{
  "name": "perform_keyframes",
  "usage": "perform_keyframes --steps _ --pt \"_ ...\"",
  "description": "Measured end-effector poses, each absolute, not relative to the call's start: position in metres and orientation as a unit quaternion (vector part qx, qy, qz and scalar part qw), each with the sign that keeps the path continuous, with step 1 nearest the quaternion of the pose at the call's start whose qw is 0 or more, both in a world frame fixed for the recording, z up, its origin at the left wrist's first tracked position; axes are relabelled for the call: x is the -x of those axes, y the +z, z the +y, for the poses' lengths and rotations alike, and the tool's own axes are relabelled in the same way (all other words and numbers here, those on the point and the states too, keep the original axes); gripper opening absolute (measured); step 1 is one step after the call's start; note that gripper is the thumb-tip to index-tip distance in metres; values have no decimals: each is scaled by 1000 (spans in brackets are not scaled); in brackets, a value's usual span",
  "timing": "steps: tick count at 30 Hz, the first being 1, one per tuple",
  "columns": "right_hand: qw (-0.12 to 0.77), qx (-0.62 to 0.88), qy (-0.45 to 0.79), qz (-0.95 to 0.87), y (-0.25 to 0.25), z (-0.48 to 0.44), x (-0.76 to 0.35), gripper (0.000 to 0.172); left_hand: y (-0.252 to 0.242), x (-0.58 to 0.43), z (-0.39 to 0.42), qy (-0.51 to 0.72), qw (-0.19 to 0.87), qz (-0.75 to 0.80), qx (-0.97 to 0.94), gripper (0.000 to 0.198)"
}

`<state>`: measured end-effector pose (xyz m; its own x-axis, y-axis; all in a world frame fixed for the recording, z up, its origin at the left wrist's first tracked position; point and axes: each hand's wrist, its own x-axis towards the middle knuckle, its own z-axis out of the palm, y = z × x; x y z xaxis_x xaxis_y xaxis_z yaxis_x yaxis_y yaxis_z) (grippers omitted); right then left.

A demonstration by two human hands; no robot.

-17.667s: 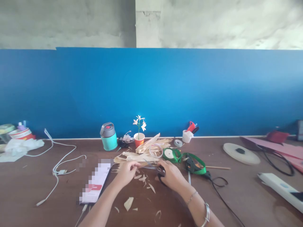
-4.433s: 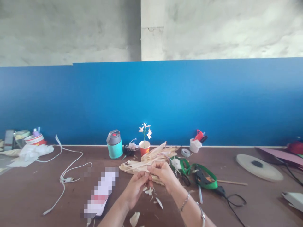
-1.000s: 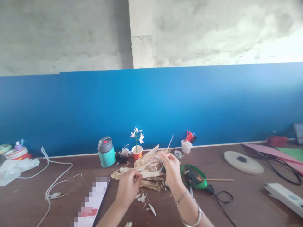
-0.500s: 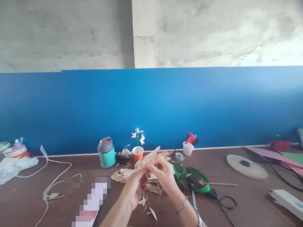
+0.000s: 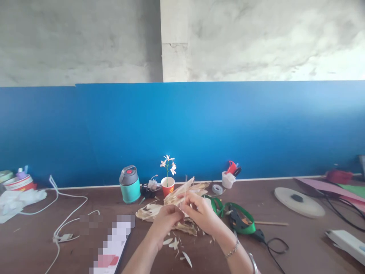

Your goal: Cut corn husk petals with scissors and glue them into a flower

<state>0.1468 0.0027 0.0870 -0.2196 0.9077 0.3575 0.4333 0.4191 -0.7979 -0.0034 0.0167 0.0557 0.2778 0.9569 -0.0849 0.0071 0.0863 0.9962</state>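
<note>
My left hand and my right hand meet over a pile of dry, cream-coloured husks. Both have their fingers pinched together. A thin pale strip stands up from the fingertips of my right hand. Whatever the left fingertips pinch is too small to make out. On the brown table below lie cut pale petal shapes and small scraps. Behind the husks, a red paper cup holds a green stem with pinkish-white flowers.
Left of the cup stands a teal flask; white cables lie further left. To the right are a roll of tape, a white cup with tools, green ribbon over a black tool, and a round lid.
My right hand has turned and flattened over the husks, and the pale strip now shows upright. My left hand is lower, with its fingers curled in. The view has shifted slightly.
</note>
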Motion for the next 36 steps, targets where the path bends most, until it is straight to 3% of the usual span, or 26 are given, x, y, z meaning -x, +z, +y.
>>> perform_keyframes --steps 4,8,11,14,18,22,25,30,33,36 --pt "387 475 251 -749 83 4 -149 16 58 5 14 352 509 462 -635 8" --pt "381 512 218 -738 76 10 -148 22 57 5 14 362 320 500 -718 11" --pt "398 533 321 -673 73 15 -149 28 59 6 12 430 178 454 -760 15" --pt "408 486 487 -601 69 17 -153 32 59 9 8 480 120 367 -787 14" --pt "394 403 602 -566 64 17 -160 37 58 13 3 468 144 302 -818 13" --pt "395 391 614 -561 64 17 -160 40 58 11 4 473 182 295 -810 12" --pt "435 405 565 -572 68 17 -157 33 59 8 7 492 180 349 -777 11" --pt "451 462 390 -656 77 12 -150 6 60 8 9 503 204 429 -722 8" --pt "446 481 282 -700 81 7 -146 11 59 8 10 499 237 438 -709 8" --pt "430 501 284 -695 83 6 -144 11 58 7 11 493 286 437 -696 8"
